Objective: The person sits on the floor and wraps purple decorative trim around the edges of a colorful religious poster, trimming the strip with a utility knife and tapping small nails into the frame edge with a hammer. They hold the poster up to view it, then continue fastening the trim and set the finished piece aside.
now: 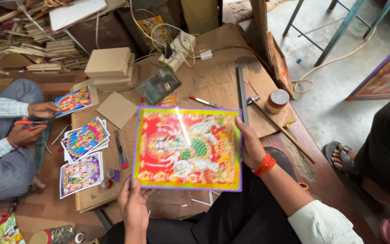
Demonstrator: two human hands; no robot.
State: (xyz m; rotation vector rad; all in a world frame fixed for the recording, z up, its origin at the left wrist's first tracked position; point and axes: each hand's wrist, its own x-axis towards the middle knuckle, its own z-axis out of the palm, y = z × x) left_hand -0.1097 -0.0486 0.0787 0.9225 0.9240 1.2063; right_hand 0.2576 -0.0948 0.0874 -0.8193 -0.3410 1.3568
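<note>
A: Two hands on one glossy print (pixel 187 148), red and yellow with a purple border, held flat above the wooden board (pixel 231 86). Confirm grips?

B: Left hand (pixel 133 206) at the lower left corner, thumb over the border, remaining fingers underneath the sheet, closed on the edge. Right hand (pixel 250 144) clasps the right edge, thumb on the face, fingers wrapped behind; orange thread bracelet (pixel 265 164) at that wrist.

A: Surroundings?

B: Glass pane (pixel 160 85) lies just beyond the print's top edge. Red-handled pen (pixel 205 102) and dark metal ruler (pixel 241 92) near the top right corner. Tape roll (pixel 276 100) further right. Smaller prints (pixel 85 138) stacked to the left, well apart from the held one.

A: Others present?

B: Another person sits at far left, hands (pixel 41 110) holding a small print (pixel 73 100) and orange-handled scissors (pixel 29 123).
</note>
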